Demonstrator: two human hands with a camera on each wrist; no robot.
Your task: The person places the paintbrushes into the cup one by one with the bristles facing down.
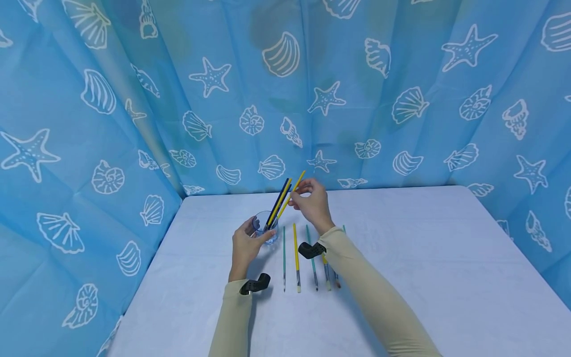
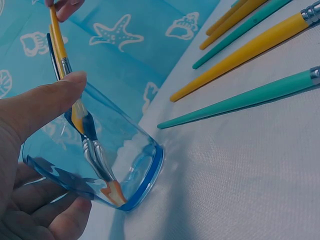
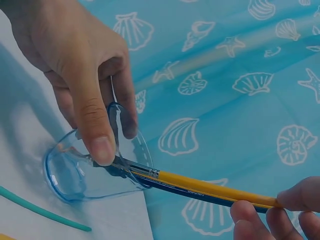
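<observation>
a: the long yellow-handled paintbrush [image 1: 292, 192] is leaning in the small clear blue-tinted glass cup [image 1: 265, 227], towards the tabletop's far edge, beside two other brushes.

b: the right hand [image 1: 314, 204] pinches its upper handle end; the left hand [image 1: 246, 246] is wrapped around the cup.

a: looks light, stiff and smooth, so i'd hold it mid-handle. the glass is the fragile bit.

b: more teal and yellow brushes [image 1: 296, 257] lie flat just beside the cup.

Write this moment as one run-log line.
left hand: holds glass cup | right hand: pinches yellow brush in cup | more brushes: on table
</observation>
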